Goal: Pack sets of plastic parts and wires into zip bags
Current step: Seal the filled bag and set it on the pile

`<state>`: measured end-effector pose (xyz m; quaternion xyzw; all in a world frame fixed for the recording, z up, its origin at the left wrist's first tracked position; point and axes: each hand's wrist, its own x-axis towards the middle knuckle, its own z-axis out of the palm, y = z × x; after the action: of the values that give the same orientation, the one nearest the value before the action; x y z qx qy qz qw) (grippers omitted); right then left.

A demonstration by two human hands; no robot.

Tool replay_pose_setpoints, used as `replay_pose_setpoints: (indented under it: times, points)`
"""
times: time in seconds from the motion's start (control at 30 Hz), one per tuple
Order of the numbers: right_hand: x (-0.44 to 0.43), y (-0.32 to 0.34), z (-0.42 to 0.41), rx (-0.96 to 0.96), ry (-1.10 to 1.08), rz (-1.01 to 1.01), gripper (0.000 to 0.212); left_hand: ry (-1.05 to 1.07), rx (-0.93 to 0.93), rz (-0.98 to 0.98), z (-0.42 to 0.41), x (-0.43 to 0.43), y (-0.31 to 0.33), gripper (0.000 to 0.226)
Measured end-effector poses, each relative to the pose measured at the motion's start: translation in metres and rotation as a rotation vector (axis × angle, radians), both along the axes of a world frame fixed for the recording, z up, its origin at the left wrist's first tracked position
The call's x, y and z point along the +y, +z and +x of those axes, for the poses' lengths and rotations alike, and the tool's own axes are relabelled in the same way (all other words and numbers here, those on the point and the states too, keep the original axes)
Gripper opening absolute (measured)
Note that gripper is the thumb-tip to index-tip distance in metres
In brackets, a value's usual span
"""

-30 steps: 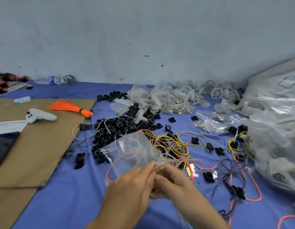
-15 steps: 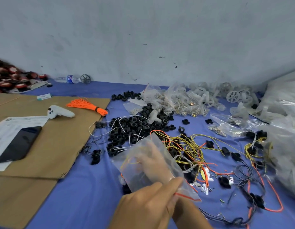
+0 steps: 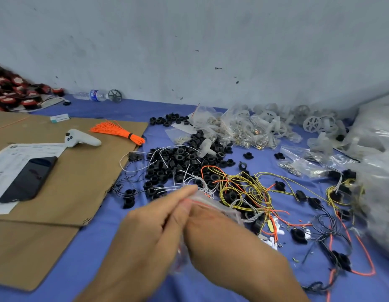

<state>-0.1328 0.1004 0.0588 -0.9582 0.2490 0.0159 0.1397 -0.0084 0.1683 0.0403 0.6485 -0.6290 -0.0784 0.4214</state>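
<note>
Above the blue cloth (image 3: 102,269), just short of the wire tangle (image 3: 243,188), we are pinching the red seal of the zip bag (image 3: 213,204) with our left hand (image 3: 150,232). The seal is running rightward over our right hand (image 3: 215,227), whose grip we cannot tell.

Both hands meet low at centre: left hand (image 3: 150,232) pinches the zip bag (image 3: 215,204), right hand (image 3: 213,229) pressed against it (its fingers hidden)

The zip bag (image 3: 211,202) is a blurred smear between the left hand (image 3: 154,223) and right hand (image 3: 203,217), so its contents cannot be told. The right hand's fingers are hidden behind the left. The picture's edge cuts off the clear sack (image 3: 376,171) at the right edge of the tabletop (image 3: 89,271).
</note>
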Motion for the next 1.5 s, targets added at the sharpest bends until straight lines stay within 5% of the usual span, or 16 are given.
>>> replay_pose_setpoints:
  times: [0.1, 0.23, 0.3, 0.43, 0.67, 0.8, 0.9, 1.03, 1.23, 1.5]
  points:
    - [0.003, 0.025, -0.014, -0.310, 0.172, -0.097, 0.048, 0.050, 0.010, -0.081, 0.025, -0.002, 0.009, 0.032]
    - [-0.018, 0.045, -0.038, -0.898, 0.160, 0.305, 0.026, 0.146, 0.072, -0.132, 0.060, 0.004, 0.017, 0.030]
    - [-0.048, 0.036, -0.035, -1.042, -0.018, 0.399, 0.024, 0.166, 0.151, -0.151, 0.073, 0.006, 0.022, 0.034]
    - [-0.120, -0.024, -0.009, -0.762, -0.376, 0.219, 0.018, 0.199, 0.232, -0.198, 0.089, 0.007, 0.029, 0.039]
    - [-0.179, -0.121, 0.037, -0.158, -0.605, -0.072, 0.020, 0.289, 0.083, -0.115, 0.087, 0.014, 0.029, 0.038]
    - [-0.184, -0.129, 0.049, -0.032, -0.635, -0.169, 0.041, 0.290, 0.096, -0.119, 0.088, 0.017, 0.030, 0.038]
    - [-0.183, -0.126, 0.051, -0.046, -0.601, -0.181, 0.039, 0.290, 0.102, -0.124, 0.087, 0.017, 0.028, 0.038]
    - [-0.181, -0.112, 0.034, -0.305, -0.665, -0.039, 0.029, 0.270, 0.106, -0.116, 0.086, 0.012, 0.026, 0.035]
    - [-0.164, -0.080, -0.020, -0.890, -0.793, 0.522, 0.011, 0.249, 0.069, -0.129, 0.085, -0.021, 0.034, 0.034]
    - [-0.132, -0.068, -0.083, -1.375, -0.778, 0.970, 0.014, 0.223, -0.037, -0.080, 0.050, -0.068, 0.038, 0.026]
